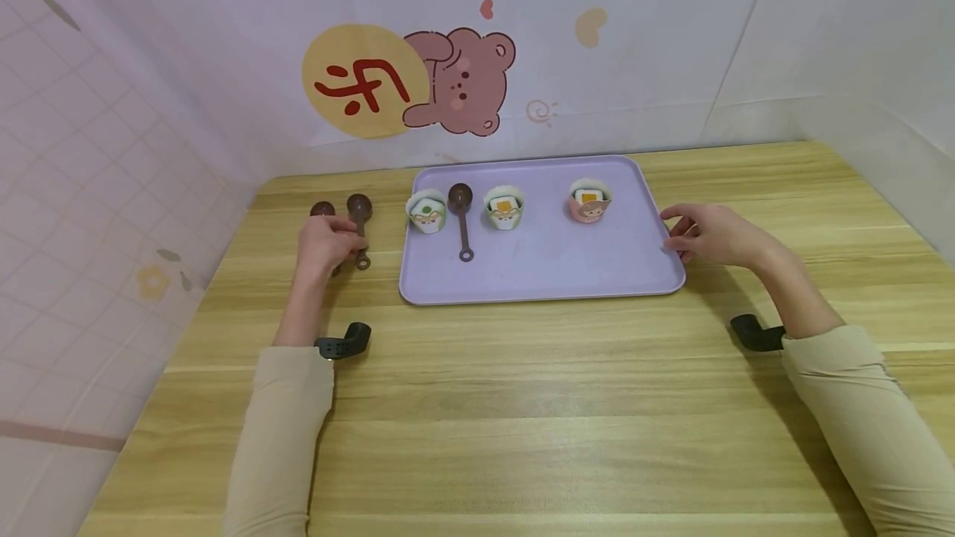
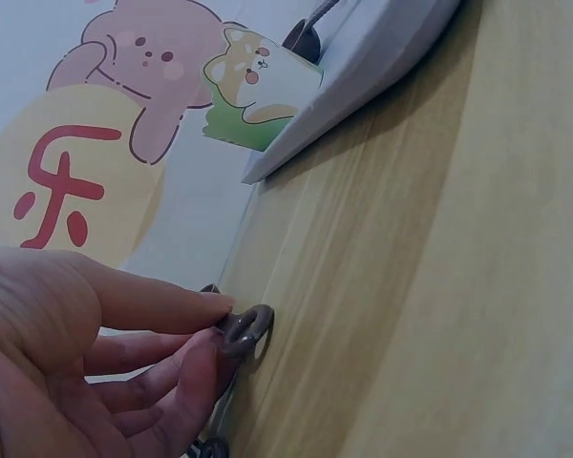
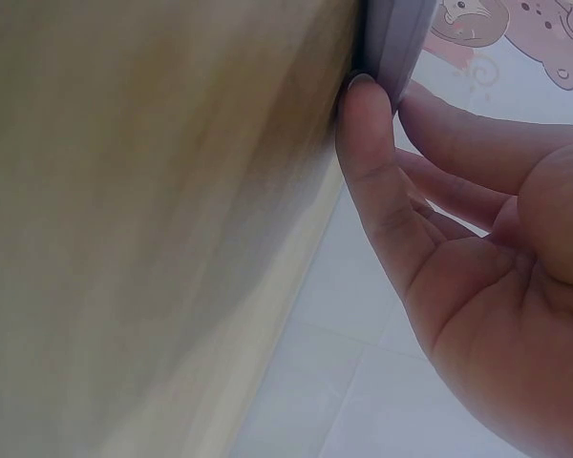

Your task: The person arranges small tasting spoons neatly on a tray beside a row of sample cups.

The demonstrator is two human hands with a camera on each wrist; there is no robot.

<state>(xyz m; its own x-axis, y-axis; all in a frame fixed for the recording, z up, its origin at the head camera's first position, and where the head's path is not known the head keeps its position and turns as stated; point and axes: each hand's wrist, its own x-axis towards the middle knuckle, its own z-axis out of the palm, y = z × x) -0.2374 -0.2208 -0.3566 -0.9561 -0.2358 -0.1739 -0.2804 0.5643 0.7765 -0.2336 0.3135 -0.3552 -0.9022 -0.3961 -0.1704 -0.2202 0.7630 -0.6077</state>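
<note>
Wall sheet (image 1: 634,65): hangs behind the table (image 1: 522,404); I take its side as twelve o'clock.
Table: bears the lavender tray (image 1: 552,263), which serves as the dial centre; six o'clock faces the person.
Tray: lies flat toward the far edge; carries three cups and one spoon; its near half is bare.
Right hand (image 1: 712,234): at three o'clock, fingers narrow, thumb and fingertip pinching the rim; apparently a steadying hold.
Left hand (image 1: 327,244): at nine o'clock, off the tray; fingertips closed narrowly on a spoon handle. The step in hand looks like picking up that spoon.
Held spoon (image 1: 360,206): brown, bowl toward twelve, ring end just below the pinch; I cannot tell whether it is clear of the table. If the tray is its destination, the next move calls for a firm pinch, a level lift and a transfer toward three, clearing the rim.
Outer spoon (image 1: 323,208): just beside it on the far side from the tray, handle mostly hidden by the hand.
Tray spoon (image 1: 461,204): on the tray at nine, bowl toward twelve, between two cups; a likely pattern for placement.
Green-dotted cup (image 1: 429,224): at nine, just inside the rim.
Yellow-topped cup (image 1: 504,220): at ten.
Pink cup (image 1: 589,210): at two, well apart.
</note>
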